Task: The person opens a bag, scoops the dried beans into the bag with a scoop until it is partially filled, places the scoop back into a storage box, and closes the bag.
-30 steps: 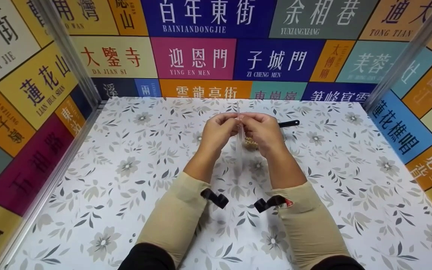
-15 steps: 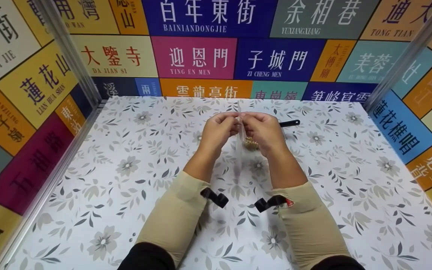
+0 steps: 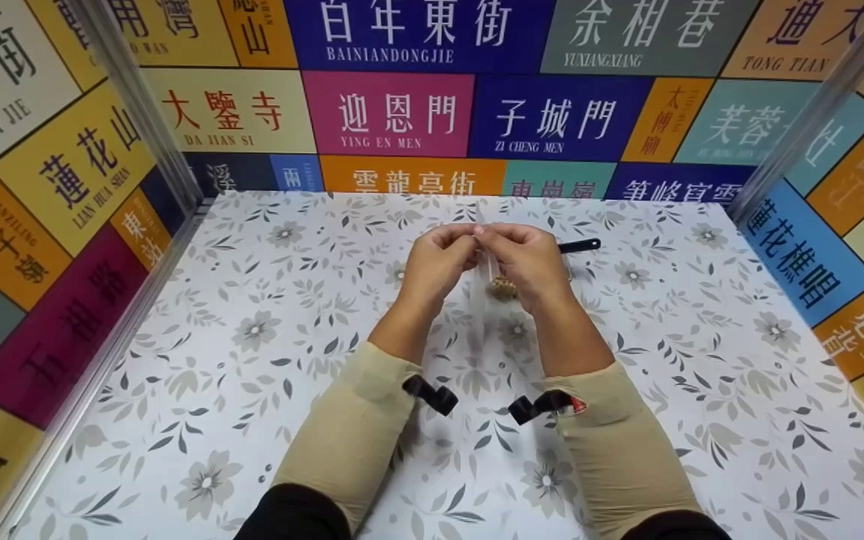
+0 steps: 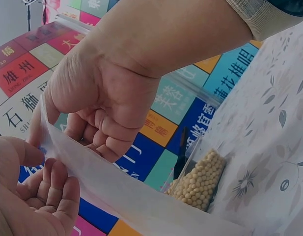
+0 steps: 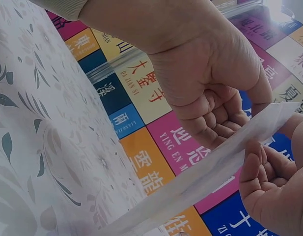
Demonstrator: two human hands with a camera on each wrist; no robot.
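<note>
A thin translucent plastic bag [image 3: 480, 322] hangs edge-on between my two hands above the table. My left hand [image 3: 434, 268] pinches its top edge between thumb and index finger, the other fingers curled in. From the opposite side my right hand [image 3: 533, 264] pinches the same edge, both thumbs nearly meeting. In the left wrist view the bag [image 4: 117, 184] slants down from the fingertips as a flat sheet. Round yellowish beans [image 4: 203, 179], like soybeans, fill a clear container [image 4: 190, 156] beyond the bag. In the head view my right hand partly hides them.
A black handle [image 3: 580, 246] sticks out to the right behind my right hand, by the bean container. The table [image 3: 267, 420] has a white cloth with grey flowers and leaves. Panels with coloured sign prints [image 3: 387, 116] enclose its back and sides.
Both hands stay in nearly the same place. Their fingertips have shifted slightly along the top edge of the plastic bag, and the bag's hanging part has swayed a little.
</note>
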